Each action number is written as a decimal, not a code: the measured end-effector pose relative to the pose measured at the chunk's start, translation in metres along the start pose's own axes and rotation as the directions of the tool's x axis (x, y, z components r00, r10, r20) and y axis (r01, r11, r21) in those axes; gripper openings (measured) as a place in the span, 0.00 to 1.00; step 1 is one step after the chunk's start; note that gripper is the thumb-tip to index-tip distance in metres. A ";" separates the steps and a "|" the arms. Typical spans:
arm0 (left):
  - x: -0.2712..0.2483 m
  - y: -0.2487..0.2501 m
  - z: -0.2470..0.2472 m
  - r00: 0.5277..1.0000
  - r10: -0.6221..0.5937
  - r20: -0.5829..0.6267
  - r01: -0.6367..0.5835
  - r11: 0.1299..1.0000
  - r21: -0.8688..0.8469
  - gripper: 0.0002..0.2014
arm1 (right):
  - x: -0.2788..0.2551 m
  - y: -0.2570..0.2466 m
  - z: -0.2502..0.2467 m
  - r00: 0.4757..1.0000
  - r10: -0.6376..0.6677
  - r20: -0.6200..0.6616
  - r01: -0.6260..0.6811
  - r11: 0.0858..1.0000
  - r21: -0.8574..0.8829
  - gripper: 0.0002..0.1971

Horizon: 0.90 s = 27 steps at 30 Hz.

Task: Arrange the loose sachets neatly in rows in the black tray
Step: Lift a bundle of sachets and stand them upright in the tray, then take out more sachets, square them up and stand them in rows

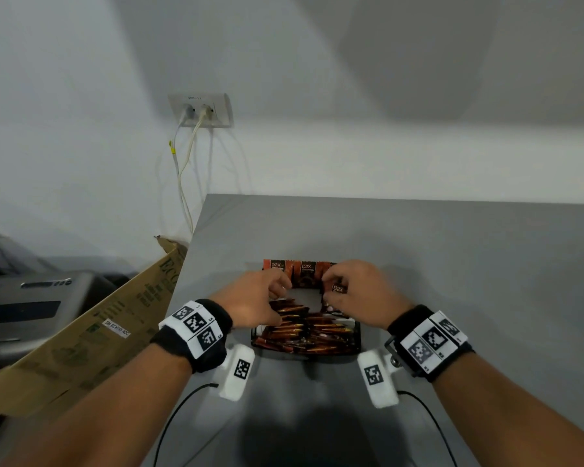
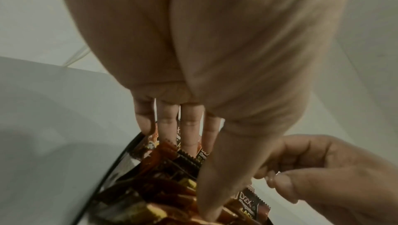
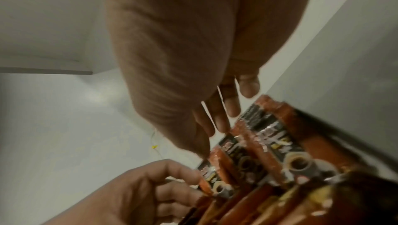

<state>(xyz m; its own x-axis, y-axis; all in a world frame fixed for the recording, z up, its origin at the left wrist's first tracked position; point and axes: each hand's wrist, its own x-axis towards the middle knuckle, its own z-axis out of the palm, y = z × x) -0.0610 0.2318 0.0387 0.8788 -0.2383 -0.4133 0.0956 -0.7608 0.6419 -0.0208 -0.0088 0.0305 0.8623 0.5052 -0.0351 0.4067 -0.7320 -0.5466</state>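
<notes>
The black tray sits on the grey table, full of brown and orange sachets lying jumbled. A row of upright sachets stands along its far side. My left hand reaches into that row, fingers behind the sachets and thumb in front, gripping them. My right hand pinches one "D2X" sachet at the row's right end. In the right wrist view its fingers lie behind the upright sachets. The tray rim shows in the left wrist view.
The grey table reaches to the white wall; its left edge runs just left of my left arm. Beyond that edge stand a cardboard box and a grey machine. A wall socket has cables hanging down.
</notes>
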 end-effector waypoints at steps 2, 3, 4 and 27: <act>0.002 0.002 0.000 1.000 0.003 0.013 -0.004 0.999 0.042 0.32 | 0.005 -0.013 0.000 0.989 -0.039 0.140 0.039 0.999 0.006 0.16; 0.004 0.003 0.000 1.000 0.005 0.012 -0.006 0.998 0.058 0.31 | 0.007 -0.017 0.002 0.979 -0.056 0.196 0.060 0.998 -0.014 0.18; 0.005 0.004 0.000 1.000 0.008 0.011 -0.009 0.997 0.073 0.31 | 0.009 -0.020 0.005 0.970 -0.061 0.237 0.072 0.997 -0.036 0.19; 0.019 -0.010 0.007 0.968 0.164 -0.192 -0.134 0.978 0.159 0.15 | 0.021 -0.031 0.020 0.986 -0.123 0.114 0.124 0.992 0.001 0.17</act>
<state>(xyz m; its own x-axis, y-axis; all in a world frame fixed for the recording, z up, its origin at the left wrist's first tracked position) -0.0488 0.2312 0.0202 0.9557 -0.2396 -0.1710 -0.0988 -0.8083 0.5805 -0.0214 0.0335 0.0297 0.7653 0.6406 -0.0628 0.5102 -0.6633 -0.5476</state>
